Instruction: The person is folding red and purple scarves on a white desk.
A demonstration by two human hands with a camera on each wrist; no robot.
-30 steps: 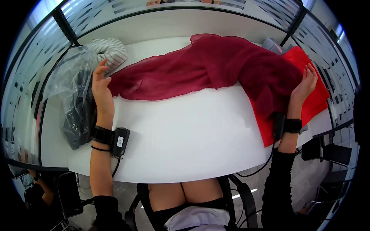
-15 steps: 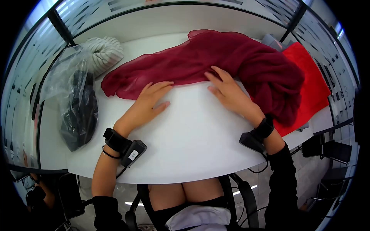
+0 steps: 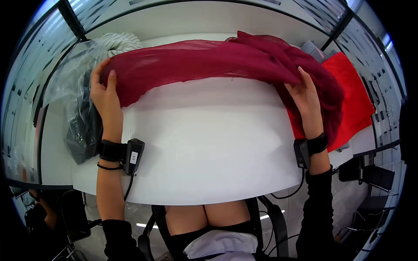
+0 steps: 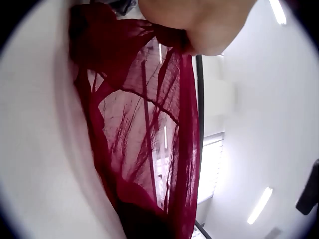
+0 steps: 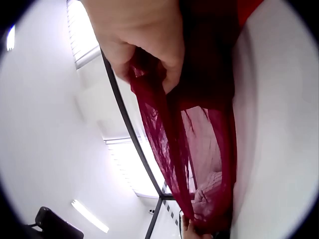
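Observation:
A sheer dark red scarf (image 3: 187, 61) stretches across the far half of the table between my two hands. My left hand (image 3: 104, 100) grips its left end, thumb on the near side, and the cloth hangs down beside the palm. Near the scarf's bunched right part, my right hand (image 3: 308, 102) pinches its edge; the right wrist view shows thumb and fingers closed on the fabric (image 5: 159, 119). Raised off the table, the span looks see-through in the left wrist view, with loose folds (image 4: 187, 149). The rest of the scarf lies heaped over a bright red cloth (image 3: 355, 104).
A clear plastic bag (image 3: 61, 89) with dark grey contents lies at the left, beside a striped rolled cloth (image 3: 124, 42). Grey fabric (image 3: 310, 48) sits at the back right. Partition panels with black frames (image 3: 72, 19) enclose the white table (image 3: 204, 143).
Both hands came in to the scarf's near edge at the middle, then moved apart to either side. The scarf's left part is now lifted and pulled straighter between them.

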